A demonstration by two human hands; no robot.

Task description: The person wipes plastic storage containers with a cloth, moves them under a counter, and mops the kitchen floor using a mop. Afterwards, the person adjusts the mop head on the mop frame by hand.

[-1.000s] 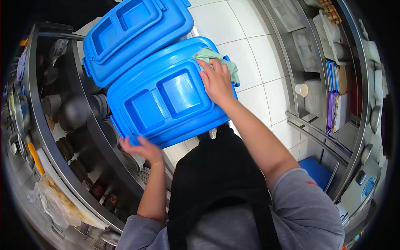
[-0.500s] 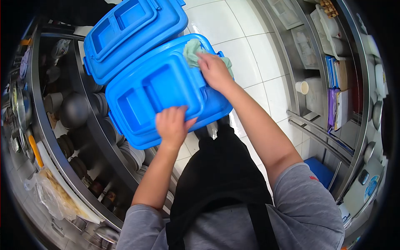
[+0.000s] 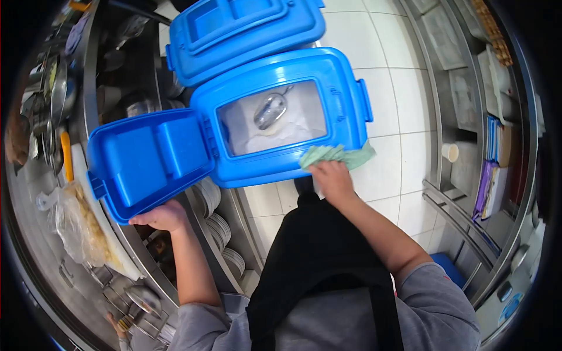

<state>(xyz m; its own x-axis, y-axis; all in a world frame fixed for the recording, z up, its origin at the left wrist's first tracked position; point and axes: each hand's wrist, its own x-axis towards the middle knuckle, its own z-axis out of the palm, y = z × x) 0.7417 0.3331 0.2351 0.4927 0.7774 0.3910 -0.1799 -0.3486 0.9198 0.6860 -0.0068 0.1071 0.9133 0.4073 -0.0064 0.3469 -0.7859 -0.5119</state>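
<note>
A blue plastic bin (image 3: 349, 99) stands below me, its hinged lid flap (image 3: 137, 167) swung open to the left. Through the opening show white powder (image 3: 280, 142) and a clear or metal scoop (image 3: 271, 111) lying on it. My left hand (image 3: 161, 216) grips the near edge of the flap, with part of its fingers hidden beneath. A pale green cloth (image 3: 336, 157) is in my right hand (image 3: 333, 180), pressed on the near right corner of the bin's rim.
A second blue bin (image 3: 249, 38) with its lid shut stands just beyond. Shelves with stacked plates (image 3: 218, 231) run along the left, under a counter holding a plastic bag (image 3: 76, 225). On the right is a metal shelf with a paper cup (image 3: 450, 152) and folders (image 3: 489, 169).
The lid flap, shut before, is now open to the left, and my left hand has moved left with it. My right hand and the cloth have moved to the bin's near edge.
</note>
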